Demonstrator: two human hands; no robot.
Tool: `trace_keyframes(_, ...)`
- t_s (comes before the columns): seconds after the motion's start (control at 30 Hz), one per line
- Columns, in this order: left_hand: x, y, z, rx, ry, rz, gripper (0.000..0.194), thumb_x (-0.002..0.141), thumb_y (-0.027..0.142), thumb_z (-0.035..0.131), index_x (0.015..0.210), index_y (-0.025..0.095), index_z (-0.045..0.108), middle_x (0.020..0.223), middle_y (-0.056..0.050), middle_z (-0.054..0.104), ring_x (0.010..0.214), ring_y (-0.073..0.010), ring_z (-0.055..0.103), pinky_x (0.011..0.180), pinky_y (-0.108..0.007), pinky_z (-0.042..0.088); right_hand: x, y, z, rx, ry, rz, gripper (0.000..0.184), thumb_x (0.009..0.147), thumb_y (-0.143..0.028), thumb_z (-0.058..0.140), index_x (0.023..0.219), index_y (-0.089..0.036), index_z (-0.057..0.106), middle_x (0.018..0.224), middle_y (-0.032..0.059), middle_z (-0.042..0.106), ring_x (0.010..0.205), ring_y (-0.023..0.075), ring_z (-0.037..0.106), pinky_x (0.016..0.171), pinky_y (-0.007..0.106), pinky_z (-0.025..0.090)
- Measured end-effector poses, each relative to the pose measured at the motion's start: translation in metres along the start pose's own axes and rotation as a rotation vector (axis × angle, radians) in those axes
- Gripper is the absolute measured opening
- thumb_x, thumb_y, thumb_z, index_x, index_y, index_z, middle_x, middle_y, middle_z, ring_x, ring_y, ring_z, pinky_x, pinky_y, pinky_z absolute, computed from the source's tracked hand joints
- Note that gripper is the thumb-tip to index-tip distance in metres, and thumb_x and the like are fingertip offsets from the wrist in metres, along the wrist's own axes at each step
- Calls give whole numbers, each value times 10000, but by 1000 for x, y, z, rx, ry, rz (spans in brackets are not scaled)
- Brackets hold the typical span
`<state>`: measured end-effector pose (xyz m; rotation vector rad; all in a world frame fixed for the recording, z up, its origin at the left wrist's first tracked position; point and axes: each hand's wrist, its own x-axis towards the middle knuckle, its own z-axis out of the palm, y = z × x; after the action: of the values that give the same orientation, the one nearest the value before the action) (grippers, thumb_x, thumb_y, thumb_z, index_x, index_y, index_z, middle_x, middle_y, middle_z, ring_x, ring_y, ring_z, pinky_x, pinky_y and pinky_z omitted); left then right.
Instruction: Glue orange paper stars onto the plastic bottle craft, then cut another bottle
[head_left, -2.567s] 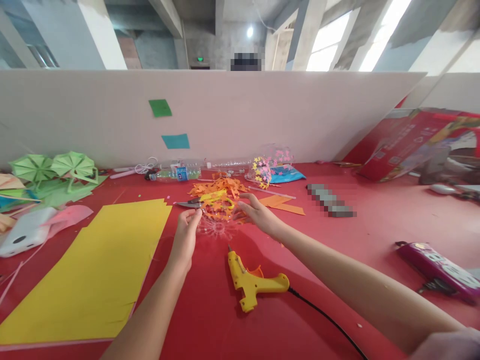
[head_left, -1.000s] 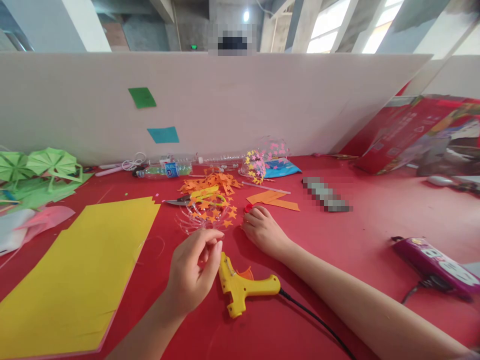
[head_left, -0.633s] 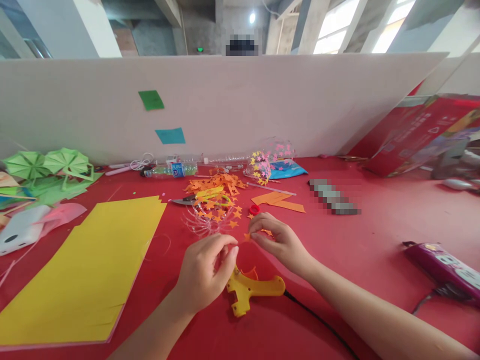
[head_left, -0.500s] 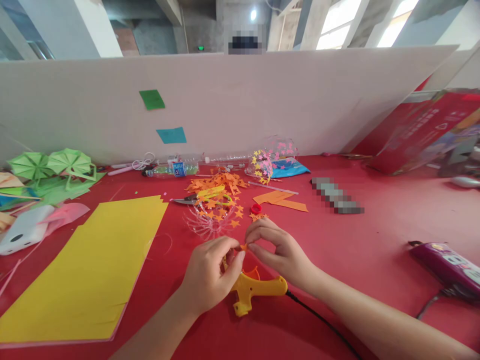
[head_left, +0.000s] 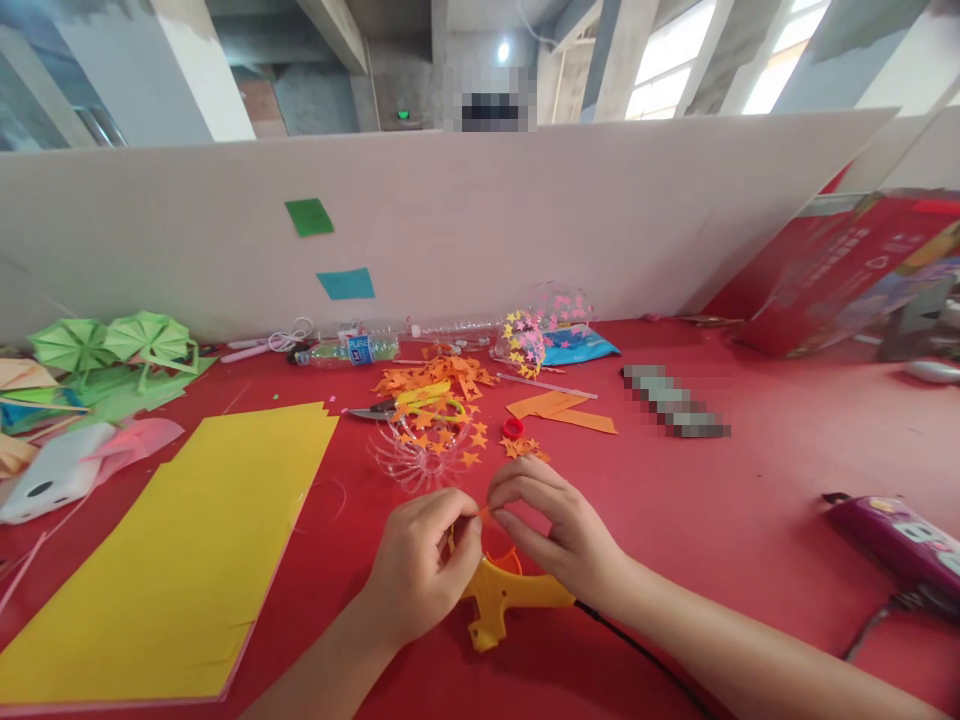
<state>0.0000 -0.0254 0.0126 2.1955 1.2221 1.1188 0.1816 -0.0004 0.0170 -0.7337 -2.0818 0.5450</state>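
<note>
Just above the yellow glue gun [head_left: 493, 592], near the centre of the worktop [head_left: 645, 540], we hold a small orange piece [head_left: 484, 513] between our fingertips. Our left hand [head_left: 426, 560] has a narrow grip, thumb and forefinger pinched on it; our right hand [head_left: 559, 520] has a narrow grip on it too — its outline is mostly hidden by our fingers. From that piece, clear cut plastic [head_left: 420, 462] fans out at eleven o'clock, with orange stars on and beside it. At one o'clock, we see loose orange stars [head_left: 523, 448] close to a red cap [head_left: 513, 428]. An orange paper heap [head_left: 435, 376] lies toward eleven, farther off — a labelled bottle [head_left: 360, 349] sits past it, toward ten. Yellow sheets [head_left: 180, 560] spread at nine, and a purple device [head_left: 896, 540] rests at three.
</note>
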Motion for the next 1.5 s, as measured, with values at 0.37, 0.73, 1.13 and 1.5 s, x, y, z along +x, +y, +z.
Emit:
trace_keyframes(0.37,4,-14,-18,-103,286,-186,181,926,304,425,788,212,497,615,33,467,576,-118,481,546,-220,383,-19,-16,5,-573,-686,23,205,697,-172,581,898,-187,614,927,76,624,777,223,582,678,340,413)
trace_keyframes(0.73,8,-16,-25,-141,413,-234,182,921,311,446,794,196,506,634,38,514,578,-98,489,561,-200,400,-12,-18,-14,-44,-223,-127,136,812,-161,519,944,-185,499,878,64,548,714,159,529,589,256,443)
trace_keyframes(1.13,1,-1,2,-118,18,57,150,919,189,463,845,170,591,693,8,565,599,-88,502,572,-192,393,-13,-5,-2,-58,122,70,159,837,-160,586,762,-224,463,753,-12,511,654,123,536,568,224,436)
trace_keyframes(1.5,-2,2,10,-102,45,31,146,884,176,512,776,162,610,623,23,531,536,-78,435,529,-198,351,-21,1,2,-91,150,34,194,815,-110,574,746,-220,430,745,-17,472,637,121,488,557,230,403)
